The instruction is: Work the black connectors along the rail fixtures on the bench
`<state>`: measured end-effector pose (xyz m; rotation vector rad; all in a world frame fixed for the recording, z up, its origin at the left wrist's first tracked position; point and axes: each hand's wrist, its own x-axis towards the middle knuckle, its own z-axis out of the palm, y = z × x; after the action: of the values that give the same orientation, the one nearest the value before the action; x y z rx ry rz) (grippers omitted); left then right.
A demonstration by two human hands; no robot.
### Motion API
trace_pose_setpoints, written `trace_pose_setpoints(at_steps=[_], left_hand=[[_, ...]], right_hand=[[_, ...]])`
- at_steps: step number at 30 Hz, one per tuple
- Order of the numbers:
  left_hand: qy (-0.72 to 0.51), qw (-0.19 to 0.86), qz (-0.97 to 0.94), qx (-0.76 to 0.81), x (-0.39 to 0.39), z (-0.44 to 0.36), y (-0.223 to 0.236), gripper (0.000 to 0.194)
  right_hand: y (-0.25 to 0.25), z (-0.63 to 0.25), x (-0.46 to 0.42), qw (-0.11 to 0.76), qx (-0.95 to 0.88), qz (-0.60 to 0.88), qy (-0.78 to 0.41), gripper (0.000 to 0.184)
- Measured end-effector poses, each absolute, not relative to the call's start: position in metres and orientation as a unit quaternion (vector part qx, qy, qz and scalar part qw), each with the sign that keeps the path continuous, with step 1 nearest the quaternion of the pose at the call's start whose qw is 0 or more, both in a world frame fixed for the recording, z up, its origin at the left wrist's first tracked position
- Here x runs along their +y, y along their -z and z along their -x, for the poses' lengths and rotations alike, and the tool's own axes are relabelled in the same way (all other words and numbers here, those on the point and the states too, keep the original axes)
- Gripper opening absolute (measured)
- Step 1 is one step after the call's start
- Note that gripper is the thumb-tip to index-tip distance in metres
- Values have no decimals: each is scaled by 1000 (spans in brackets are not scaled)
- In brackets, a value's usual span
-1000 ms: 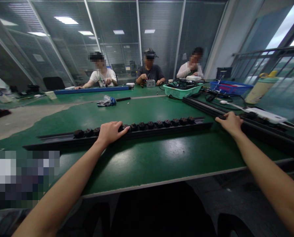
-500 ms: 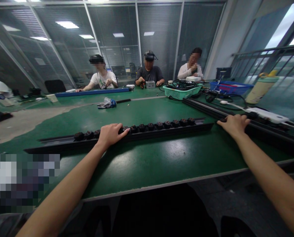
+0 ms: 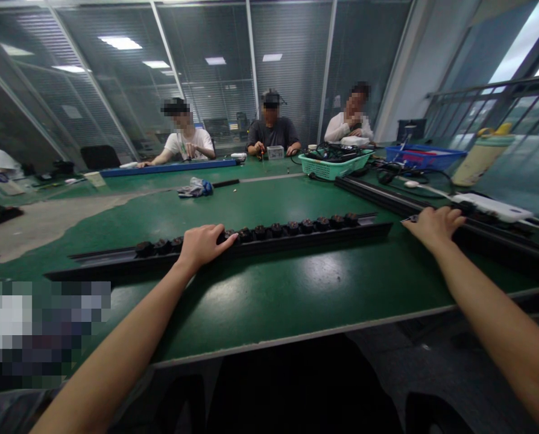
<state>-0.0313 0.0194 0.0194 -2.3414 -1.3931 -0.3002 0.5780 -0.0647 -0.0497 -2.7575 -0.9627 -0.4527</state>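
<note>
A long black channel rail (image 3: 333, 240) lies across the table in front of me, with a row of round black socket modules (image 3: 293, 227) standing in it. My left hand (image 3: 204, 246) rests over the rail left of its middle, its fingers curled over the far side and its thumb along the modules. The modules under that palm are hidden. To the right, my right hand (image 3: 434, 228) is closed over the edge of another long black rail (image 3: 491, 238), which runs diagonally. A small greyish bit shows at its thumb tip, too small to name.
Beyond the rails stand a green basket of cables (image 3: 326, 170), a blue basket (image 3: 425, 158) and a yellowish bottle (image 3: 482, 160). A white power strip (image 3: 493, 207) lies at right. Gloves (image 3: 196, 188) lie mid-table. Several people sit across the table.
My right hand has shifted slightly to the right and up, and a greyish bit now shows by its thumb. My left hand and the rail with modules stay put.
</note>
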Motion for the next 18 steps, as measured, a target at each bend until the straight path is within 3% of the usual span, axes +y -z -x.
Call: trace_pose_setpoints(at_steps=[18], left_hand=[[101,194,836,-504,17,30,-21,69]], right_hand=[[44,-564,-69,141,-314,925,159,62]])
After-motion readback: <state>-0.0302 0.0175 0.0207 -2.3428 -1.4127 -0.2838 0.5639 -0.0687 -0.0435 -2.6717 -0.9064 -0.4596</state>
